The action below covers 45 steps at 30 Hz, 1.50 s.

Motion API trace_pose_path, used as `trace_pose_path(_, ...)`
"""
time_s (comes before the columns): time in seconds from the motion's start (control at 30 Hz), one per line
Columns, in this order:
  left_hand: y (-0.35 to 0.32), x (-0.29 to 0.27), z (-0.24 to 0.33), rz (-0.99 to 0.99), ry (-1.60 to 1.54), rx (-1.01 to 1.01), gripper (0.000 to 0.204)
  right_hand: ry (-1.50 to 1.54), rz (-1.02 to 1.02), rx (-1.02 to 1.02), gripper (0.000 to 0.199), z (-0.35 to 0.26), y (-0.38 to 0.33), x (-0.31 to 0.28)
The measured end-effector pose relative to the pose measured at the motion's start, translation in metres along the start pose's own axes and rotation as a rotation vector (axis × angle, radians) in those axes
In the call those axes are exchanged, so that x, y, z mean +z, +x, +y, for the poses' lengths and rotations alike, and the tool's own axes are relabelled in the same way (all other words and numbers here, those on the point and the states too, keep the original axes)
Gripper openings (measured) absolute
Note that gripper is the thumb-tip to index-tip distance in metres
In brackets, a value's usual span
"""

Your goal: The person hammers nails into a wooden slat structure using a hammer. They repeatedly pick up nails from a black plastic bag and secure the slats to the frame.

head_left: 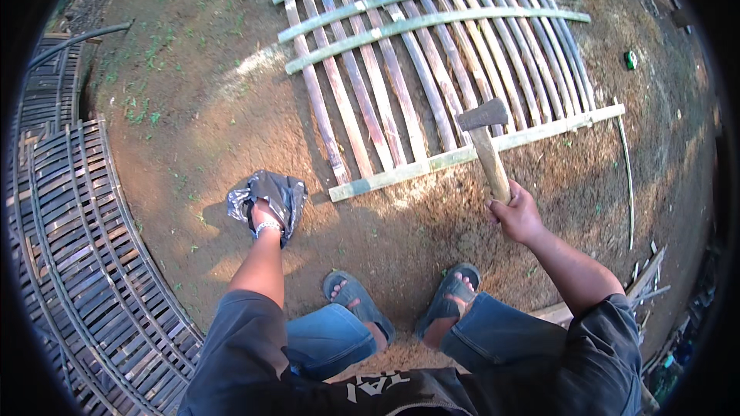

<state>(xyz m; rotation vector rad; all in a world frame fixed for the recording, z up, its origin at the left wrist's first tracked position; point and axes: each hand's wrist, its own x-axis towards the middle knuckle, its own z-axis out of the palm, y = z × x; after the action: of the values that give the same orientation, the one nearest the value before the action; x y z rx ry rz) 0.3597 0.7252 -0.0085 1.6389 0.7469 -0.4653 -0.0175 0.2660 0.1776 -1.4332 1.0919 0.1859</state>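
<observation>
Two hands: right hand (515, 214) fisted around a wooden-handled steel hammer (487, 145) at 2 o'clock, left hand (267, 219) clutching a crumpled grey plastic bag (270, 192)

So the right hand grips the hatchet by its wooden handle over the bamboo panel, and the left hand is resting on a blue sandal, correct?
Not quite. In the head view the left hand is not on a blue sandal; it reaches into a crumpled grey plastic bag on the dirt. The rest holds: the right hand grips the hatchet by its wooden handle over the bamboo panel.
</observation>
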Motion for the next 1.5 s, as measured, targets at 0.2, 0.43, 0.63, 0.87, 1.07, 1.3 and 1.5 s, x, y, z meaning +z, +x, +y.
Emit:
trace_pose_path(0.2,-0.033,0.017,0.016,0.200,0.642,0.288,0.026,-0.088,0.047,-0.087,0.046,-0.005,0.039,-0.008)
trace_pose_path(0.43,-0.114,0.039,0.040,0.230,0.906,0.588,0.011,-0.108,0.129,-0.100,0.051,0.009,0.066,-0.011)
trace_pose_path(0.63,-0.209,0.081,0.079,0.285,0.399,1.359,0.011,-0.041,0.157,-0.124,0.027,0.026,0.083,-0.013)
trace_pose_path(0.87,-0.226,0.217,0.018,-0.538,1.051,1.095,0.012,0.137,0.158,-0.113,0.023,0.030,0.077,-0.011)
trace_pose_path(1.07,-0.211,0.259,-0.046,-0.538,1.056,1.234,0.014,0.220,0.133,-0.072,0.027,0.050,0.047,-0.009)
trace_pose_path(1.3,-0.213,0.263,-0.064,-0.496,0.964,1.194,0.015,0.154,0.108,-0.010,0.030,0.071,0.025,-0.008)
trace_pose_path(1.5,-0.213,0.261,-0.064,-0.509,0.940,1.180,0.014,0.196,0.106,-0.018,0.033,0.067,0.023,-0.002)
